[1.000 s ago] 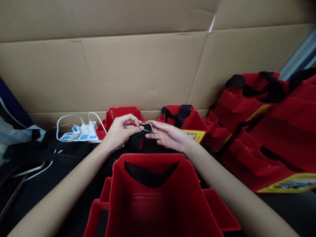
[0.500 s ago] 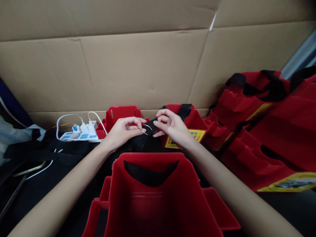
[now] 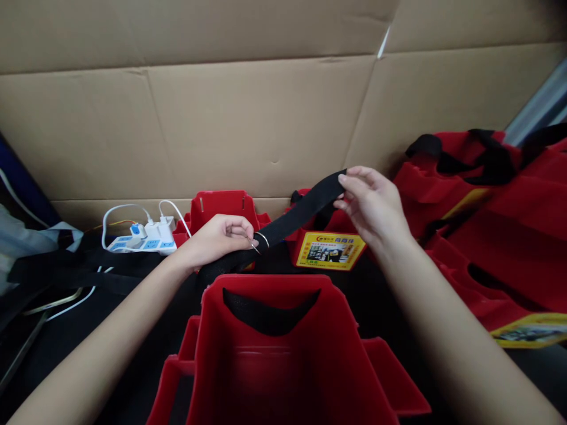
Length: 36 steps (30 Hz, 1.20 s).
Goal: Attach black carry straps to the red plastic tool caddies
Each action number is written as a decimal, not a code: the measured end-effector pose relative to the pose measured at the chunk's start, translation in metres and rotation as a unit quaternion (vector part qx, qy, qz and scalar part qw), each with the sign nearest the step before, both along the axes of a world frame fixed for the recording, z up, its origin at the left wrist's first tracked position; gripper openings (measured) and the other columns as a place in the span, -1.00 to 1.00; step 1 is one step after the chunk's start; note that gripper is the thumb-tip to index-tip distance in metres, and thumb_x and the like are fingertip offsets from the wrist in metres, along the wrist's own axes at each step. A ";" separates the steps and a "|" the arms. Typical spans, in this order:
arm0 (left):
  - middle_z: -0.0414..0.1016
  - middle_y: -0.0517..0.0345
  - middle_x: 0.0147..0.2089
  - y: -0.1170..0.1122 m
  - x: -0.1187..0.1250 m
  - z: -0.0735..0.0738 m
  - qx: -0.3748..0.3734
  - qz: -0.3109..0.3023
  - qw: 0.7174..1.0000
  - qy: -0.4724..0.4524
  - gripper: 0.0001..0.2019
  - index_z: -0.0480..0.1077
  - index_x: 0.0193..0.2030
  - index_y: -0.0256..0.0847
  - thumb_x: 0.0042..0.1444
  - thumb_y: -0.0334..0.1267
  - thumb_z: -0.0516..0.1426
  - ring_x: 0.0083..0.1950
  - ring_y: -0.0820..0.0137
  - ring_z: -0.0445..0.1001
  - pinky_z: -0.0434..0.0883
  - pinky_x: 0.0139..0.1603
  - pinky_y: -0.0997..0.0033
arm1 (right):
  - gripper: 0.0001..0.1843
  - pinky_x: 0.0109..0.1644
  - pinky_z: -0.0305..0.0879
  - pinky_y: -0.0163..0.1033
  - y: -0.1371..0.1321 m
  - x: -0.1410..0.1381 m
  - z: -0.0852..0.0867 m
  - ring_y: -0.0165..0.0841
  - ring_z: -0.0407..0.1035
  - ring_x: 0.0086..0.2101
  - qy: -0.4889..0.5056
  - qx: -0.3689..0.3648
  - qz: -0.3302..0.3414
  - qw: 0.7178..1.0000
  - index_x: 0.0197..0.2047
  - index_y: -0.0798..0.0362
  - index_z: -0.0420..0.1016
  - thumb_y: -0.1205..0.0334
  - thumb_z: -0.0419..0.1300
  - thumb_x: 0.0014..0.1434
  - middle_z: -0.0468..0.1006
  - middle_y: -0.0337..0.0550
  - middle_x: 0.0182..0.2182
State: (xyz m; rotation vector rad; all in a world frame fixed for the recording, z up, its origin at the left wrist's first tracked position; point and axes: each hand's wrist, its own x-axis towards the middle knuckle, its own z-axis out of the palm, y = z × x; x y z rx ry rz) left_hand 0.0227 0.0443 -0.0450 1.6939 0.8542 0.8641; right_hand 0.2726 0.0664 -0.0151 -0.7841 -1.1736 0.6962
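Note:
Closed on a thin metal ring (image 3: 262,238), my left hand (image 3: 222,237) pinches its near side. A black webbing strap (image 3: 305,208) runs through the ring and slants up to the right. Its upper end is between the thumb and fingers of my right hand (image 3: 371,203), which is closed on it. Directly below both hands stands a red plastic tool box (image 3: 272,389), its mouth facing me. Black webbing (image 3: 271,311) shows through slots in that box's back wall. Where the strap's lower end goes behind the box is hidden.
Behind my hands stand a red box (image 3: 219,203) and another with a yellow label (image 3: 328,251). More red boxes with black straps (image 3: 478,230) are piled at the right. A white power strip (image 3: 153,242) with cables lies left, and a cardboard wall (image 3: 266,124) closes the back.
My right hand has moved up and to the right, drawing the strap's end out through the ring into a long straight stretch. My left hand stays near its place with the ring.

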 end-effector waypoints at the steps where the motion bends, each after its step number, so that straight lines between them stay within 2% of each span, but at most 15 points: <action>1: 0.45 0.27 -0.49 0.000 0.000 0.000 0.004 0.000 1.000 0.006 -0.94 0.35 -0.47 -0.29 -0.11 -0.46 0.17 -0.43 0.59 0.42 0.32 -0.34 0.61 | -0.79 -0.58 0.22 -0.45 -0.003 -0.001 0.002 -0.57 0.24 -0.59 0.000 -0.005 0.014 1.000 -0.37 0.03 0.26 0.35 0.23 -0.10 0.35 -0.32 -0.49; 5: 0.48 0.23 -0.47 0.001 0.000 -0.001 0.014 0.008 1.000 0.015 -0.95 0.38 -0.46 -0.29 -0.11 -0.47 0.16 -0.42 0.55 0.44 0.35 -0.32 0.56 | -0.79 -0.55 0.25 -0.41 -0.007 0.006 0.009 -0.54 0.24 -0.56 0.020 0.031 -0.030 0.999 -0.36 -0.01 0.27 0.31 0.23 -0.08 0.32 -0.31 -0.46; 7: 0.48 0.22 -0.47 0.001 -0.001 -0.001 0.012 0.014 1.000 0.006 -0.95 0.38 -0.46 -0.29 -0.11 -0.44 0.18 -0.42 0.54 0.45 0.36 -0.33 0.56 | -0.83 -0.53 0.26 -0.40 -0.008 0.010 0.013 -0.53 0.25 -0.54 0.029 0.024 -0.033 0.999 -0.36 -0.02 0.29 0.29 0.21 -0.06 0.33 -0.30 -0.45; 10: 0.50 0.22 -0.47 0.000 0.000 -0.001 0.009 0.014 1.000 -0.001 -0.95 0.40 -0.44 -0.28 -0.11 -0.43 0.19 -0.43 0.54 0.45 0.37 -0.34 0.57 | -0.81 -0.53 0.26 -0.44 -0.014 0.001 0.014 -0.57 0.25 -0.57 0.013 -0.025 0.041 0.999 -0.32 0.00 0.34 0.30 0.21 -0.07 0.33 -0.31 -0.46; 14: 0.55 0.18 -0.39 -0.002 0.001 -0.002 0.020 0.010 1.000 0.000 -0.88 0.47 -0.34 -0.26 -0.08 -0.42 0.19 -0.35 0.52 0.49 0.40 -0.26 0.56 | -0.65 -0.62 0.24 -0.49 -0.031 -0.034 0.002 -0.61 0.22 -0.62 -0.065 -0.053 0.167 0.982 -0.18 0.02 0.35 0.26 0.27 -0.09 0.30 -0.35 -0.51; 17: 0.57 0.13 -0.32 -0.001 0.002 -0.004 0.019 0.008 1.000 -0.011 -0.82 0.49 -0.26 -0.25 -0.07 -0.38 0.20 -0.29 0.45 0.52 0.43 -0.20 0.48 | -0.71 -0.58 0.35 -0.45 -0.040 -0.057 -0.011 -0.56 0.30 -0.55 -0.168 -0.066 0.228 0.957 -0.24 0.06 0.37 0.24 0.27 -0.08 0.34 -0.31 -0.45; 20: 0.58 0.09 -0.24 0.002 0.002 -0.008 0.011 0.001 0.999 -0.032 -0.72 0.48 -0.17 -0.25 -0.10 -0.36 0.23 -0.20 0.39 0.52 0.42 -0.07 0.37 | -0.79 -0.49 0.42 -0.41 -0.040 -0.066 -0.021 -0.49 0.36 -0.43 -0.236 -0.085 0.259 0.933 -0.31 0.08 0.39 0.25 0.25 -0.06 0.37 -0.28 -0.44; 23: 0.57 0.10 -0.21 0.004 0.001 -0.009 0.019 -0.005 0.999 -0.035 -0.66 0.47 -0.13 -0.23 -0.13 -0.34 0.26 -0.15 0.38 0.52 0.39 0.00 0.33 | -0.80 -0.45 0.43 -0.38 -0.038 -0.067 -0.025 -0.47 0.38 -0.40 -0.254 -0.080 0.250 0.931 -0.27 0.09 0.38 0.24 0.22 -0.01 0.43 -0.23 -0.41; 26: 0.57 0.11 -0.20 0.003 0.001 -0.008 0.034 -0.005 0.999 -0.018 -0.70 0.48 -0.17 -0.24 -0.13 -0.32 0.26 -0.15 0.37 0.52 0.39 -0.01 0.34 | -0.78 -0.36 0.44 -0.33 -0.037 -0.065 -0.026 -0.44 0.40 -0.37 -0.280 -0.067 0.250 0.925 -0.22 0.08 0.37 0.18 0.18 0.04 0.47 -0.19 -0.39; 30: 0.58 0.12 -0.24 0.001 0.002 -0.006 0.040 0.002 0.999 0.000 -0.74 0.49 -0.20 -0.25 -0.10 -0.29 0.24 -0.19 0.38 0.52 0.41 -0.08 0.39 | -0.65 -0.17 0.39 -0.29 -0.036 -0.059 -0.025 -0.40 0.42 -0.24 -0.319 -0.048 0.282 0.903 -0.16 0.05 0.34 0.22 0.26 -0.05 0.50 -0.18 -0.30; 33: 0.58 0.12 -0.28 -0.001 0.004 -0.006 0.059 0.004 0.998 0.022 -0.76 0.50 -0.24 -0.25 -0.11 -0.28 0.25 -0.21 0.36 0.53 0.42 -0.11 0.39 | -0.64 -0.24 0.35 -0.34 -0.036 -0.056 -0.025 -0.44 0.41 -0.29 -0.355 -0.046 0.268 0.894 -0.14 0.04 0.32 0.28 0.24 -0.05 0.49 -0.22 -0.35; 36: 0.58 0.12 -0.30 -0.003 0.009 -0.007 0.074 0.035 0.996 0.019 -0.76 0.48 -0.25 -0.26 -0.13 -0.27 0.26 -0.25 0.38 0.53 0.43 -0.14 0.39 | -0.63 -0.37 0.28 -0.41 -0.036 -0.058 -0.028 -0.49 0.36 -0.38 -0.384 -0.037 0.243 0.890 -0.12 0.02 0.30 0.32 0.21 -0.05 0.47 -0.25 -0.38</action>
